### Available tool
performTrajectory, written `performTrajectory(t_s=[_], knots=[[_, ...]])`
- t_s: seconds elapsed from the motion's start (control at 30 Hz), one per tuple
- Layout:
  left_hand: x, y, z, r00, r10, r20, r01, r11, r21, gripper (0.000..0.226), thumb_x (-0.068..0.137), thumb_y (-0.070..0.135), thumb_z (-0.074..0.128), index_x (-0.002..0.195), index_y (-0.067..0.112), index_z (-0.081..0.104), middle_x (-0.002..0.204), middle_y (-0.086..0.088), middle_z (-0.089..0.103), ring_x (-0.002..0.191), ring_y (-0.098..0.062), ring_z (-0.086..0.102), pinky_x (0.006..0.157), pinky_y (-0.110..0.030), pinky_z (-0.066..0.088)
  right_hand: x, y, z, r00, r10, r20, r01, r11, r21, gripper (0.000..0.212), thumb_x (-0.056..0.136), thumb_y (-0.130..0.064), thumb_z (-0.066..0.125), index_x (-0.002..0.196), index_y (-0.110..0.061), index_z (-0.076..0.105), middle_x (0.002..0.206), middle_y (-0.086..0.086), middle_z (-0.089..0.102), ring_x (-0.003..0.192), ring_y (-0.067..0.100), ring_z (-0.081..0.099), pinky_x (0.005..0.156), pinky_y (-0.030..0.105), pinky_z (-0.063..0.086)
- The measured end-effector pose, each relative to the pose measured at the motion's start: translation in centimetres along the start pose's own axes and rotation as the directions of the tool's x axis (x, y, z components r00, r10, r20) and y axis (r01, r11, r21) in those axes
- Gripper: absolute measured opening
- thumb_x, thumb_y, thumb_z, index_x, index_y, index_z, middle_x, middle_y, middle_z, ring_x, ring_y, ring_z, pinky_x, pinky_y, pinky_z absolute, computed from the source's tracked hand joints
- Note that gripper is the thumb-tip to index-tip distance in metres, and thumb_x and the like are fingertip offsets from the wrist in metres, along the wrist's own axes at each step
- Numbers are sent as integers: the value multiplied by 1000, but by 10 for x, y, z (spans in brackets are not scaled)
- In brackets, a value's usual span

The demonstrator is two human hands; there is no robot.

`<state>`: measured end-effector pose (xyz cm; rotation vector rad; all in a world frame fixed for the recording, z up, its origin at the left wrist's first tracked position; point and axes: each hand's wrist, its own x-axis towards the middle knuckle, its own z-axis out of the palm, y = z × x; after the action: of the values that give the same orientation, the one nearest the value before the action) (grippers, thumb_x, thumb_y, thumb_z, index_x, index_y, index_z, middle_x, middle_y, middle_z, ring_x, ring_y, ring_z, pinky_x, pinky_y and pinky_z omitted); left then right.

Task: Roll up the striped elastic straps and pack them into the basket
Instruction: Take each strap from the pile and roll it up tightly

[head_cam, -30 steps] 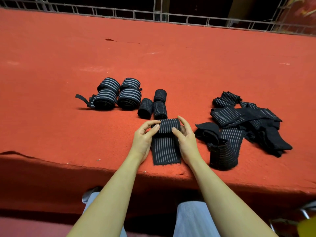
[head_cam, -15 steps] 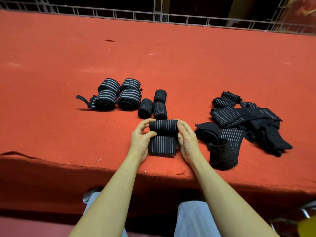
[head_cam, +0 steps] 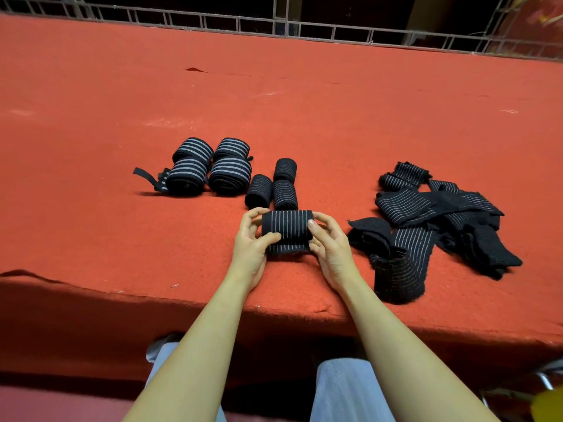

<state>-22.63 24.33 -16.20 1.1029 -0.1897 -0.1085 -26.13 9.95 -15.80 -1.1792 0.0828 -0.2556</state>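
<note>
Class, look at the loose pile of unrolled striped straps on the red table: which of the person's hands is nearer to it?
Right. The right hand grips the near end of the strap roll, beside the loose pile; the left hand holds the roll's far end.

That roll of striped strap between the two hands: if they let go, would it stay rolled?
Probably not. The strap roll looks soft and stretchy, and a short tail still lies flat on the red cloth, so it may spring loose. Being round, it could also roll.
</note>
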Motion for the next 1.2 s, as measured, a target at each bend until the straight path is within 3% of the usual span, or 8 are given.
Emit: performTrajectory(t_s=[0.2,0.47,0.6,0.8,0.87,1.03,1.1,1.2], knots=[[2,1,2,995,-99,-21,97,992,-80,53,86,-13,53,133,8,40,100,-9,63,86,-10,64,83,-27,51,1,3,-3,999,-43,-17,42,997,-59,33,74,-8,69,101,-21,54,95,10,58,85,19,58,69,32,50],[5,-3,8,977,-126,-174,99,983,-157,32,90,-1,56,117,4,38,106,-15,64,92,-15,63,93,-40,48,-1,9,1,983,-160,85,178,936,-305,45,77,4,69,110,-25,58,103,-1,61,81,8,60,76,21,49],[7,2,5,970,-91,-224,47,980,-192,27,93,0,53,116,3,40,105,-11,65,93,-13,64,87,-30,53,5,8,15,975,-160,151,202,924,-323,42,78,7,69,107,-22,57,103,-4,64,88,5,59,78,19,48],[23,30,-26,979,14,-205,-25,998,-50,17,96,12,51,107,6,62,107,-13,66,92,-17,63,82,-30,53,23,11,74,968,-186,167,232,918,-321,12,81,-15,55,87,-21,64,90,-4,66,81,3,59,79,24,47],[26,39,-39,985,43,-170,-37,999,38,17,92,12,58,105,5,66,100,-9,69,89,-18,65,80,-30,53,27,20,90,960,-201,195,260,898,-354,15,80,-11,55,86,-22,64,89,-8,66,83,1,59,82,25,46],[46,53,-66,937,-1,-350,13,999,32,38,90,10,61,119,-11,48,96,-14,65,78,-17,66,74,-30,55,42,38,112,957,-265,118,290,874,-389,33,81,10,60,104,-13,56,101,3,62,89,-1,57,84,23,48],[56,57,-72,933,11,-360,25,995,96,37,90,13,63,114,-12,52,95,-15,65,81,-20,65,81,-38,53,48,43,119,961,-257,102,276,875,-398,31,81,4,66,106,-11,56,102,0,61,89,-3,56,82,23,47],[67,60,-80,944,0,-329,56,985,160,32,87,18,67,110,-1,56,104,-15,65,93,-22,64,90,-40,50,57,50,130,973,-216,79,229,887,-401,27,79,-12,68,99,-26,58,100,-7,61,94,10,59,84,41,52]])
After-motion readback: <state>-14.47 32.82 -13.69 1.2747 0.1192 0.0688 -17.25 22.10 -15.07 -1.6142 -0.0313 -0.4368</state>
